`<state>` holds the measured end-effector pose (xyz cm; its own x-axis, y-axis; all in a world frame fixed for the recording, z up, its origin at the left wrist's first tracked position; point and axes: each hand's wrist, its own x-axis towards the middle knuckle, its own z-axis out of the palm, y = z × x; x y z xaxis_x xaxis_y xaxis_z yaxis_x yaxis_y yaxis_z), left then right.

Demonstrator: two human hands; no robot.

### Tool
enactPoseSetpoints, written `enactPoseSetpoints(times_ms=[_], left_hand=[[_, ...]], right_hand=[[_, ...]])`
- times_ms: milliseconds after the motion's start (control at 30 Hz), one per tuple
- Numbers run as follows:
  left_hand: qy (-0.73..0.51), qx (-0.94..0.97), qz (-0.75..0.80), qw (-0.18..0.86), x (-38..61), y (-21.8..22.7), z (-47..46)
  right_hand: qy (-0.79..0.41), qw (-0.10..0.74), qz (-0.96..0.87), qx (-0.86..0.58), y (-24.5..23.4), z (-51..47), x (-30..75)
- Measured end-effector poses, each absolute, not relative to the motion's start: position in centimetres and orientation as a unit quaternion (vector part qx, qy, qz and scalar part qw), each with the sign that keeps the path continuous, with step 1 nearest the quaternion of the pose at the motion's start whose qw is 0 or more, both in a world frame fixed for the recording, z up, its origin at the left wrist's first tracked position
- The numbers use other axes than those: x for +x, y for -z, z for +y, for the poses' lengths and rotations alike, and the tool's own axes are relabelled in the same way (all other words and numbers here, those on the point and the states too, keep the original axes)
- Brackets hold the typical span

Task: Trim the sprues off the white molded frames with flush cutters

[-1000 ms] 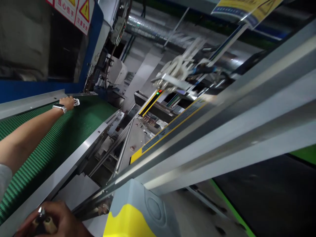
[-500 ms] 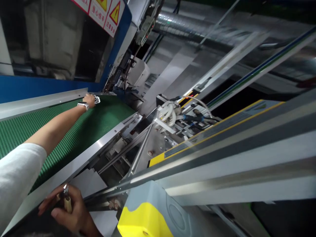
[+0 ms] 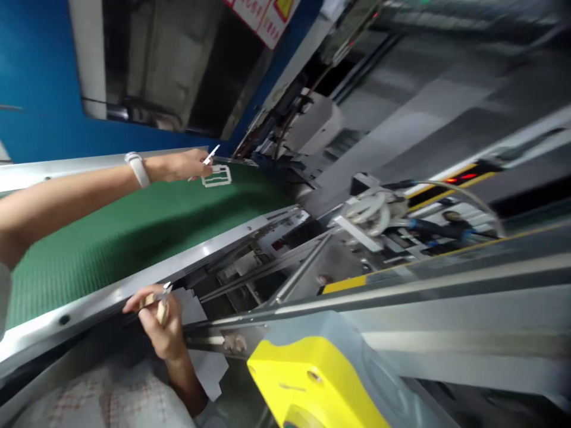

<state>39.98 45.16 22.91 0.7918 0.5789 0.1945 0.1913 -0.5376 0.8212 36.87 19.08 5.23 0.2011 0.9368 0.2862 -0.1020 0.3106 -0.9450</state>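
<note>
My left hand [image 3: 190, 164], with a white watch on its wrist, reaches over the green conveyor belt [image 3: 134, 232] near its far end. Its fingers are closed on a thin white plastic piece [image 3: 211, 155], seen nearly edge-on. Just beyond the fingertips shows a white rectangular plastic frame [image 3: 229, 175]; whether it lies on the belt or is also in my fingers, I cannot tell. Lower down, beside the near belt rail, my right hand [image 3: 167, 336] holds small cutting pliers [image 3: 162, 310] with cream handles, their metal jaws pointing up and right.
A metal rail [image 3: 196, 252] borders the belt on my side. Behind it stands a blue machine [image 3: 40, 77] with a dark window. A yellow and grey switch box [image 3: 307, 368] juts up in front, with metal beams [image 3: 428, 297] to the right. White hoses and fittings [image 3: 370, 211] sit farther back.
The view has turned, so the scene sits farther right. Near my left hand, an edge-on white piece and a separate-looking frame now show. My right hand still holds the pliers.
</note>
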Motion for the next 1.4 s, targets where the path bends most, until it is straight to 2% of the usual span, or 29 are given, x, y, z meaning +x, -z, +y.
enactPoseSetpoints(times_ms=[200, 300, 433, 533, 633, 700, 833, 933, 1033, 1133, 1333, 1400], left_hand=[[-0.183, 0.788, 0.262, 0.527, 23.6, -21.5, 34.5], [-0.184, 0.699, 0.313, 0.616, 17.6, -19.3, 28.2], [-0.252, 0.519, 0.372, 0.727, 13.1, -16.1, 21.1], [-0.287, 0.465, 0.361, 0.756, 10.6, -14.4, 17.4], [-0.257, 0.588, 0.326, 0.695, 8.1, -12.9, 14.8], [-0.255, 0.668, 0.337, 0.612, 6.7, -11.6, 13.6], [-0.338, 0.721, 0.380, 0.471, 5.5, -8.8, 11.7], [-0.353, 0.725, 0.345, 0.480, 5.4, -7.6, 10.9], [-0.338, 0.732, 0.313, 0.501, 5.2, -7.3, 10.5], [-0.320, 0.731, 0.312, 0.515, 5.1, -7.1, 10.2], [-0.383, 0.676, 0.382, 0.501, 5.5, -6.3, 9.1], [-0.400, 0.652, 0.395, 0.509, 5.8, -6.1, 8.8]], right_hand=[[-0.116, 0.719, -0.537, -0.426, -7.1, 19.0, 35.7], [-0.052, 0.727, -0.554, -0.402, -7.9, 18.7, 35.1], [-0.215, 0.659, -0.646, -0.319, -8.1, 17.2, 33.2], [-0.299, 0.658, -0.625, -0.295, -7.4, 15.3, 31.2], [-0.396, 0.685, -0.526, -0.311, -6.7, 13.6, 29.5], [-0.517, 0.668, -0.428, -0.321, -6.2, 12.7, 28.4], [-0.771, 0.509, -0.242, -0.297, -5.0, 11.1, 26.0], [-0.860, 0.384, -0.210, -0.263, -4.1, 10.1, 24.2], [-0.881, 0.332, -0.236, -0.239, -3.5, 9.4, 23.0], [-0.870, 0.344, -0.249, -0.251, -3.2, 8.9, 22.7], [-0.729, 0.498, -0.353, -0.310, -3.4, 8.3, 24.1], [-0.685, 0.513, -0.426, -0.294, -4.0, 8.1, 24.6]])
